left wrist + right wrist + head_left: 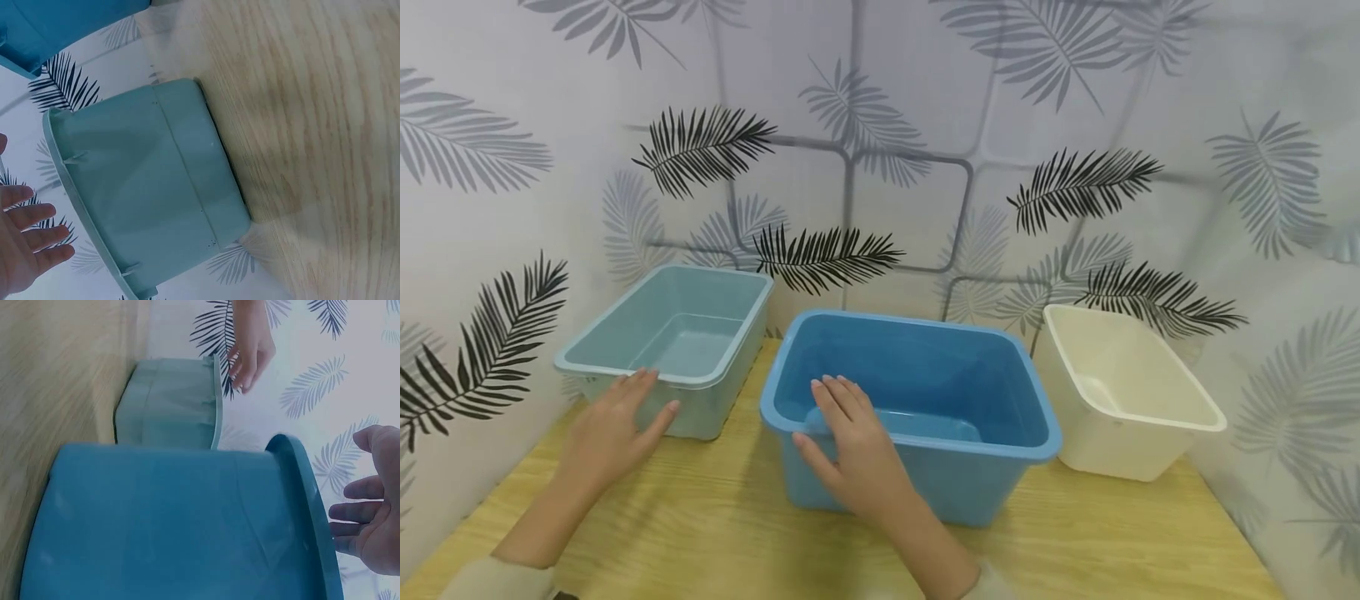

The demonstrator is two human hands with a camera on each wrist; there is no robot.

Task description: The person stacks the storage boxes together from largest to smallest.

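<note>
left hand point(613, 425) by pale-green rectangular plastic tub point(703, 408), right hand point(859, 454) by blue rectangular plastic tub point(970, 487), fingers extended, empty; best touch rims lightly.

- From my head, one camera looks forward and down over the green bin point(696, 419), blue bin point(955, 479) and cream bin point(1120, 448), from farthest off.
- My left wrist's camera, low and near, faces the green bin's outside, turned sideways.
- My right wrist's, also sideways, faces the blue bin's outside, close.
- All three views share the green bin and blue bin.
</note>
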